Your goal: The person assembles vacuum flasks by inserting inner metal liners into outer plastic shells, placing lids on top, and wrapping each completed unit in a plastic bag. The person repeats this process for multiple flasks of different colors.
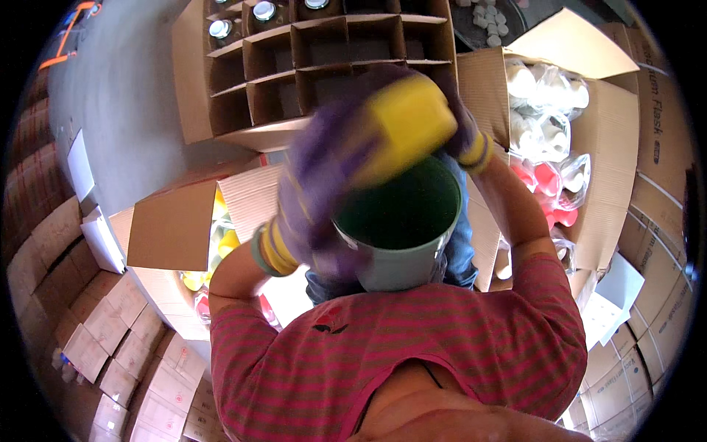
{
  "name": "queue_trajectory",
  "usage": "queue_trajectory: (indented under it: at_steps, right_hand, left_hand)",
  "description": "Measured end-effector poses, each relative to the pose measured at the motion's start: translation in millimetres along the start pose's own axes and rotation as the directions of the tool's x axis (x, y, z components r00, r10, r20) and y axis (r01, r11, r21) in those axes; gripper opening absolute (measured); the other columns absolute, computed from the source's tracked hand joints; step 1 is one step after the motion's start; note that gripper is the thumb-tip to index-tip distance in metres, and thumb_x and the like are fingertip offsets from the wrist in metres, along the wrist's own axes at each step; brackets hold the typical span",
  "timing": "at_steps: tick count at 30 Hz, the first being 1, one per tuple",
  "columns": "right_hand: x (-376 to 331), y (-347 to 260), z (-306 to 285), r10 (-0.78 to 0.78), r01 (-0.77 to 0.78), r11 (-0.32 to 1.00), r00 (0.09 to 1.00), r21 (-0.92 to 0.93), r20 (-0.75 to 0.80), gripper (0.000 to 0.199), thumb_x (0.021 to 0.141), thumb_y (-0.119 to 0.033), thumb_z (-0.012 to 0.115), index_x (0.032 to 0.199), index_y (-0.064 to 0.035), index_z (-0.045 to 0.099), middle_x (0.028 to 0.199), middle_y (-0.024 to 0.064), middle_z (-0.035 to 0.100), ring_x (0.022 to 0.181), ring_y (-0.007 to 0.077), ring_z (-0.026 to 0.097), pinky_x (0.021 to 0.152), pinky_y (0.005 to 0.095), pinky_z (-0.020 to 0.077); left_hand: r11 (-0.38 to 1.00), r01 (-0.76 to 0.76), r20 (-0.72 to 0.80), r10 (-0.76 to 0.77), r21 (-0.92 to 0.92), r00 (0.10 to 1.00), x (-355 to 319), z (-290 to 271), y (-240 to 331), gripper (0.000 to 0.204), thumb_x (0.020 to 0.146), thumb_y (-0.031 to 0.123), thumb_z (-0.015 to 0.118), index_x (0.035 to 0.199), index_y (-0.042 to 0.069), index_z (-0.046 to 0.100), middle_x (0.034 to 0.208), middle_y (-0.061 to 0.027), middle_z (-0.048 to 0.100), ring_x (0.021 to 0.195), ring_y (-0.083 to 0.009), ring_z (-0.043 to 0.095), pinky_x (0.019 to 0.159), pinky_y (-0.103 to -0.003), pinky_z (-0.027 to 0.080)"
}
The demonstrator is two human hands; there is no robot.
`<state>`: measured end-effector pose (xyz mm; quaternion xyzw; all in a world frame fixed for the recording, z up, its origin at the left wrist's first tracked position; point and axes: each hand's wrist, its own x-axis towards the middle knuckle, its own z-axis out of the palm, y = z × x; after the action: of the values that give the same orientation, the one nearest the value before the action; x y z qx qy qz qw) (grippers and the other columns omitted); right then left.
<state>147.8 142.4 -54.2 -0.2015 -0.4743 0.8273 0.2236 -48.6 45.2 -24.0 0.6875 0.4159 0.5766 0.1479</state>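
Observation:
A yellow, roughly cylindrical flask-like body (414,116), smeared by motion, is held tilted over a grey bucket (401,267) with a dark green inside. My left hand (313,173), in a purple glove with a yellow cuff, is closed around its near-left side. Beyond its right end is my right hand (464,131) in a matching glove; the yellow body hides most of those fingers. The bucket stands between my legs. Past my hands lies a divided carton (347,53), with a few white-capped bottles (221,29) in its far-left cells.
At right, an open carton (610,136) holds plastic-wrapped white and red pieces (546,177). An open carton (171,232) with yellow pieces stands at left. Round white pieces (492,20) lie in a dark container at the top. Stacked boxes (136,346) line both sides.

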Motion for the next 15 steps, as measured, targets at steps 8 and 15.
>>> queue_trajectory:
  at_steps: [8, 15]
  right_hand:
    - [218.6, 95.9, -75.2, -0.186, -0.265, 0.37, 0.918, -0.89, -0.351, 0.066, 0.089, -0.049, 0.056, 0.138, -0.0062, 0.045, 0.136, 0.0161, 0.051, 0.123, 0.03, 0.051, 0.103, 0.0346, 0.04]
    - [324.8, 118.7, -111.4, -0.136, -0.432, -0.093, 0.898, -0.897, -0.418, 0.102, 0.07, -0.049, 0.074, 0.148, -0.0088, 0.023, 0.135, 0.0159, 0.051, 0.126, 0.029, 0.048, 0.105, 0.045, 0.0357]
  left_hand:
    - [0.496, 0.776, -0.387, -0.853, -0.389, 0.351, -71.4, -59.6, -212.8, 0.038, 0.091, 0.004, 0.059, 0.129, 0.0, 0.052, 0.116, -0.0106, 0.062, 0.101, -0.0205, 0.06, 0.088, -0.029, 0.048]
    - [0.286, 0.952, -0.435, -0.847, 0.108, 0.304, -141.4, -58.8, -269.0, 0.067, 0.086, 0.051, 0.061, 0.132, 0.004, 0.05, 0.131, -0.0239, 0.048, 0.121, -0.0398, 0.047, 0.103, -0.043, 0.037]
